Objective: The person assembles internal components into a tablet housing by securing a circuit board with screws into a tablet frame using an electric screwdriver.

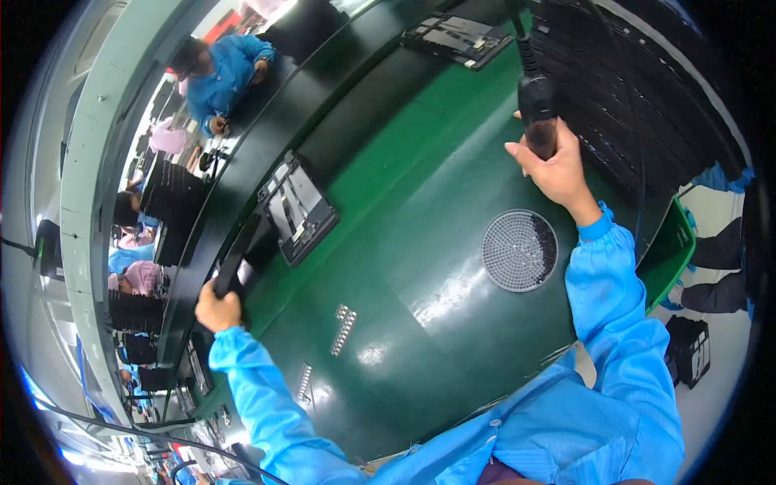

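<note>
My right hand [558,170] is wrapped round a black electric screwdriver [537,101], whose cord runs up to the top edge. At the left, my left hand [218,309] grips the near end of a dark flat device [238,249], seen almost edge-on over the dark belt. Just beyond it lies an opened tablet-like device [297,208] with bare inner parts, on the bench's left edge. A round gridded screw tray [520,250] sits below my right hand, with small dark screws gathered on its right side.
Two strips of small parts, one longer [343,330] and one shorter [305,383], lie on the green bench [420,356]. Another opened device [458,39] rests at the far end. Stacked black trays [614,89] rise at the right, above a green bin [672,250]. Co-workers sit across the belt.
</note>
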Demonstrator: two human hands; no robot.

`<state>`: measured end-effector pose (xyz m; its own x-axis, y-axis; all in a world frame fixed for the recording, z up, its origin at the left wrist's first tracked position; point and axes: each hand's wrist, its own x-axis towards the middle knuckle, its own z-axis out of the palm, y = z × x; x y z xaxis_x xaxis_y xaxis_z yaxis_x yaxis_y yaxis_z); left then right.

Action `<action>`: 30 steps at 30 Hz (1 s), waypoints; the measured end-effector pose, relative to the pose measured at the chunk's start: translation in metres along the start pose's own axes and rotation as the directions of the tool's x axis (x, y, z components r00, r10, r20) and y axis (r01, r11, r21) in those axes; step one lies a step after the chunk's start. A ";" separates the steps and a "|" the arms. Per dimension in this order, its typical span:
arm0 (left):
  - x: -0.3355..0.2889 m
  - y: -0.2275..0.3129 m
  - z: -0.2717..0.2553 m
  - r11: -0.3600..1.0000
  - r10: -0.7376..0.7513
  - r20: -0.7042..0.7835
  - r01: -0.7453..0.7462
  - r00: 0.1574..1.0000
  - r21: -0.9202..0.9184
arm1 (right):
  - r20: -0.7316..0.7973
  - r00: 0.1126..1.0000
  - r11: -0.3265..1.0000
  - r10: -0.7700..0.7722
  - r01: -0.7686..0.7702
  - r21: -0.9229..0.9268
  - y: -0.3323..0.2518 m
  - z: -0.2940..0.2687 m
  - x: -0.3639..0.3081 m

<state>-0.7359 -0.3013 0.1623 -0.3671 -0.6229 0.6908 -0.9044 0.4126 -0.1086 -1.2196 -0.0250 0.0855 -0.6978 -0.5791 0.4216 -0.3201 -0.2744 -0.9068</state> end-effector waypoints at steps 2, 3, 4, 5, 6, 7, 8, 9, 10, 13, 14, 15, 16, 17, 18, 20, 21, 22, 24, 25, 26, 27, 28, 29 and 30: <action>0.008 0.009 -0.037 0.999 -0.010 -0.085 0.006 0.996 -0.042 | 0.005 0.998 0.998 -0.066 0.066 -0.009 0.000 0.000 0.002; 0.008 0.026 -0.060 0.997 -0.009 -0.113 0.001 0.994 -0.072 | 0.003 0.997 0.997 -0.072 0.072 -0.016 -0.001 0.000 0.004; 0.003 0.041 -0.079 0.993 0.057 -0.157 -0.072 0.986 -0.091 | 0.014 0.999 0.999 -0.045 0.045 -0.016 -0.002 0.001 0.004; -0.003 0.056 -0.096 0.984 0.121 -0.201 -0.144 0.972 -0.107 | 0.025 1.000 1.000 -0.019 0.020 -0.018 -0.003 0.002 0.004; -0.009 0.074 -0.110 0.964 0.144 -0.177 -0.178 0.974 -0.198 | 0.032 0.999 0.999 -0.017 0.018 -0.030 -0.002 0.001 0.004; -0.013 0.096 -0.121 0.931 0.226 -0.213 -0.275 0.951 -0.240 | 0.033 0.999 0.999 -0.022 0.023 -0.041 0.000 -0.002 0.004; -0.019 0.107 -0.129 0.882 0.319 -0.233 -0.377 0.919 -0.282 | 0.035 0.998 0.996 -0.054 0.056 -0.075 0.003 -0.004 0.003; -0.026 0.129 -0.133 0.837 0.384 -0.263 -0.454 0.885 -0.304 | 0.032 0.996 0.989 -0.087 0.090 -0.118 0.003 -0.008 0.004; -0.032 0.146 -0.134 0.792 0.467 -0.243 -0.524 0.851 -0.313 | 0.022 0.996 0.986 -0.091 0.093 -0.136 0.000 -0.010 0.002; -0.070 0.175 -0.131 0.699 0.571 -0.183 -0.591 0.801 -0.402 | 0.045 0.992 0.986 -0.120 0.124 -0.110 -0.026 -0.013 -0.003; -0.083 0.181 -0.134 0.678 0.635 -0.098 -0.614 0.766 -0.405 | 0.043 0.975 0.970 -0.218 0.221 -0.096 -0.040 -0.008 -0.002; -0.095 0.195 -0.138 0.649 0.657 -0.097 -0.626 0.748 -0.432 | 0.060 0.967 0.963 -0.249 0.254 -0.094 -0.032 -0.006 -0.002; -0.115 0.203 -0.148 0.679 0.627 -0.075 -0.590 0.776 -0.437 | 0.069 0.953 0.955 -0.294 0.296 -0.021 -0.042 0.009 -0.003; -0.138 0.211 -0.145 0.739 0.558 -0.026 -0.511 0.829 -0.439 | 0.074 0.908 0.908 -0.413 0.417 -0.036 -0.049 0.014 0.001; -0.122 0.243 -0.174 0.699 0.609 0.045 -0.510 0.792 -0.502 | 0.100 0.919 0.922 -0.381 0.386 -0.030 -0.045 0.016 0.002; -0.142 0.247 -0.169 0.650 0.698 0.189 -0.501 0.690 -0.572 | 0.118 0.948 0.955 -0.294 0.296 0.005 -0.051 0.020 -0.003; -0.154 0.251 -0.158 0.627 0.730 0.208 -0.518 0.651 -0.581 | 0.115 0.966 0.972 -0.233 0.233 0.012 -0.059 0.020 -0.007; -0.165 0.253 -0.155 0.616 0.707 0.187 -0.464 0.682 -0.637 | 0.085 0.958 0.961 -0.274 0.275 0.006 -0.061 0.022 -0.009; -0.185 0.248 -0.136 0.586 0.691 0.193 -0.384 0.697 -0.713 | 0.058 0.956 0.956 -0.287 0.283 0.074 -0.063 0.025 -0.019; -0.171 0.245 -0.131 0.571 0.692 0.178 -0.380 0.699 -0.728 | 0.061 0.958 0.958 -0.281 0.276 0.076 -0.066 0.025 -0.021; -0.153 0.234 -0.127 0.578 0.686 0.228 -0.328 0.691 -0.747 | 0.095 0.967 0.970 -0.234 0.226 0.088 -0.069 0.026 -0.023; -0.149 0.230 -0.113 0.704 0.534 0.119 -0.363 0.837 -0.610 | 0.136 0.973 0.980 -0.185 0.172 0.104 -0.069 0.028 -0.025; -0.133 0.227 -0.092 0.680 0.406 0.134 -0.201 0.904 -0.705 | 0.136 0.982 0.983 -0.133 0.113 0.143 -0.067 0.026 -0.026; -0.119 0.217 -0.072 0.649 0.282 0.215 -0.020 0.935 -0.761 | 0.095 0.970 0.972 -0.224 0.214 0.101 -0.073 0.025 -0.027; -0.102 0.224 -0.055 0.608 0.183 0.263 0.102 0.947 -0.788 | 0.165 0.983 0.959 -0.080 0.031 0.282 -0.067 0.023 -0.028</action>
<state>-0.8889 -0.1090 0.1073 -0.5702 -0.6896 0.4464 -0.4157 0.7109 0.5672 -1.1640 -0.0077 0.1348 -0.5545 -0.6739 0.4883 -0.1479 -0.4976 -0.8547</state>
